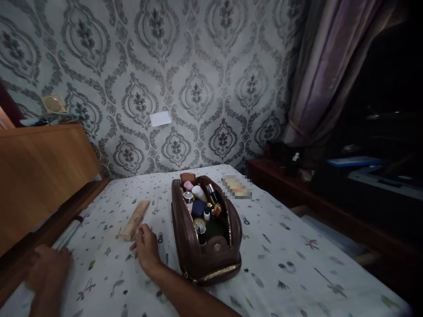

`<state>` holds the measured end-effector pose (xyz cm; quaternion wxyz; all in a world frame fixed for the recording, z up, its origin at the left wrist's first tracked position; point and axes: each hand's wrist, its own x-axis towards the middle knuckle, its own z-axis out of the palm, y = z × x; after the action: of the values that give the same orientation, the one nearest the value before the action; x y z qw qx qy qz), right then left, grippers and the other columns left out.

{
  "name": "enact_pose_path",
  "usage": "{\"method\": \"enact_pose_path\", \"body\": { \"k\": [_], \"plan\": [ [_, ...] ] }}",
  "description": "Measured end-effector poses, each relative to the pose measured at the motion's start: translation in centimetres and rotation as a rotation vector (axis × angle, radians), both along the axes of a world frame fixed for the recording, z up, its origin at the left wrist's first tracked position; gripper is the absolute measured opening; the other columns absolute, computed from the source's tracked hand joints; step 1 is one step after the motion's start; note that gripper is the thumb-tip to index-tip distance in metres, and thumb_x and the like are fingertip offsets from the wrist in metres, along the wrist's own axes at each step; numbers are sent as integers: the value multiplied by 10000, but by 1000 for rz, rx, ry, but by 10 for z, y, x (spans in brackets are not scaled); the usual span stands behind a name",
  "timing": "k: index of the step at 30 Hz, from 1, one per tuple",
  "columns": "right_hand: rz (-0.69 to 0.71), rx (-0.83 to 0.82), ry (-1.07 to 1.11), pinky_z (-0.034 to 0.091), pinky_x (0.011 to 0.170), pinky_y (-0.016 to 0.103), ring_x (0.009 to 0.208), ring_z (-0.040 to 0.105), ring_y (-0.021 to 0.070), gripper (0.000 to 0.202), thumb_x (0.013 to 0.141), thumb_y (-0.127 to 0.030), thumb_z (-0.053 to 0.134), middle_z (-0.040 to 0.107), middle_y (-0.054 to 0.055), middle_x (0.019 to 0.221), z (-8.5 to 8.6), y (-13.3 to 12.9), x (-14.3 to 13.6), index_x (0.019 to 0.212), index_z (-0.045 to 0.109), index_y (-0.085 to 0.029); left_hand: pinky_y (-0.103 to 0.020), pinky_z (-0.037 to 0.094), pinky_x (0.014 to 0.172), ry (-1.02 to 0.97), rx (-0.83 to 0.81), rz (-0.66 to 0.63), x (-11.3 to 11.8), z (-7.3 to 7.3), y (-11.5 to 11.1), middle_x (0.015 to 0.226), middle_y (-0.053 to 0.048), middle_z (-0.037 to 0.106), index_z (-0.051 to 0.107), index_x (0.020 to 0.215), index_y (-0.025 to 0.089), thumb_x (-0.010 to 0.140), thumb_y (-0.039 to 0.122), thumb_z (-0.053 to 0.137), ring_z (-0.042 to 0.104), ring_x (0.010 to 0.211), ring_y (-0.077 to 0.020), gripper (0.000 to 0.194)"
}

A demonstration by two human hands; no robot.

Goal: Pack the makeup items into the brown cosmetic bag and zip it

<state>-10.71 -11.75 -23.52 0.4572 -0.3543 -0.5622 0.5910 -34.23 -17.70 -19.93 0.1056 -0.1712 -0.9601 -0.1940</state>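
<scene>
An unzipped brown bag (206,233) stands on the patterned sheet, filled with several bottles and cosmetic items. Just left of it, my right hand (146,247) is closed, its fingers curled round a small reddish item (132,246) of which only an end shows. A beige tube (136,220) lies on the sheet beyond those fingers. At the far left, my left hand (48,266) is blurred, close to a pale slim item with a dark red end (71,231). Whether the left hand touches that item cannot be made out.
A wooden headboard (46,171) borders the bed (271,246) on the left. Right of the bag lies a pixelated flat item (237,186). Dark furniture (297,187) and a tied curtain (325,75) stand at the right, before the patterned wall (196,88).
</scene>
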Motion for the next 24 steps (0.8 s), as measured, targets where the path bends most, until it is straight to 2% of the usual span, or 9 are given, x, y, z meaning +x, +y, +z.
{"method": "enact_pose_path", "body": {
  "k": [3,5,10,12,13,15,18,22,24],
  "plan": [
    [-7,11,1,323,345,148,457,544,89,191,948,-359,418,522,-44,666,0,1,1,837,486,-218,-496,534,834,-115,37,83,7,5,4,1338,-190,609,423,1351,210,836,404,440,622,1185,-365,550],
    [-14,15,5,335,352,153,473,561,93,193,939,-365,421,541,-35,684,0,2,0,840,495,-217,-527,528,838,-94,86,69,6,5,5,1343,-198,604,432,1352,198,854,407,454,626,1168,-386,541],
    [-10,18,36,340,360,163,509,598,111,237,890,-427,448,558,-21,711,0,4,0,802,503,-214,-587,482,883,-131,211,-94,11,10,3,1322,-300,570,580,1175,70,830,322,509,571,1192,-461,432],
    [8,17,63,338,361,169,501,596,114,284,871,-487,452,560,-23,705,0,5,0,797,502,-217,-585,417,974,-172,403,-245,16,13,4,1324,-329,543,607,1098,38,805,260,519,503,1262,-465,378],
    [16,15,77,329,357,171,491,589,112,313,855,-521,457,561,-23,704,-1,6,0,790,498,-218,-557,414,989,-185,437,-277,17,13,6,1269,-299,590,624,1051,60,783,253,543,517,1248,-441,340],
    [38,10,104,325,356,173,491,590,111,368,821,-583,483,577,-17,730,-3,8,-1,781,500,-217,-498,444,963,-202,488,-294,17,10,10,1111,-219,674,643,941,114,725,265,612,577,1158,-391,266],
    [54,-2,133,331,354,179,492,597,112,426,774,-641,521,601,-4,763,-6,11,-3,779,505,-215,-412,492,874,-268,594,-357,13,1,16,916,-127,690,628,835,150,669,286,672,635,1006,-320,219],
    [82,-19,146,383,369,193,538,651,147,454,753,-649,583,632,19,779,-7,12,-2,803,548,-200,-307,520,651,-498,759,-500,20,-8,21,702,-36,636,609,840,156,706,390,678,650,694,-205,278],
    [99,-32,153,409,379,203,567,672,167,472,742,-655,613,646,32,791,-6,11,-1,819,577,-190,-287,526,609,-649,830,-584,28,-8,23,677,-27,628,608,872,148,730,444,673,645,627,-176,334]
  ]
}}
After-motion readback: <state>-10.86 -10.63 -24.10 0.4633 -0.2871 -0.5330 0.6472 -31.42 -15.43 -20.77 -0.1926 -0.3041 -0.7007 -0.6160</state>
